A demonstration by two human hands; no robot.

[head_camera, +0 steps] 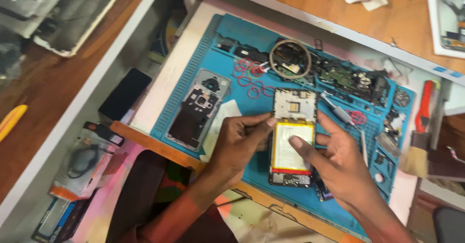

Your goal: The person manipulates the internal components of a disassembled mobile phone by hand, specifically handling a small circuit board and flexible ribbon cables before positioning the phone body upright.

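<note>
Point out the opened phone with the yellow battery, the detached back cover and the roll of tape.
opened phone (294, 105): head view, upper inner frame.
back cover (196, 109): head view, middle of the panel.
roll of tape (274, 54): head view, left rim.
</note>
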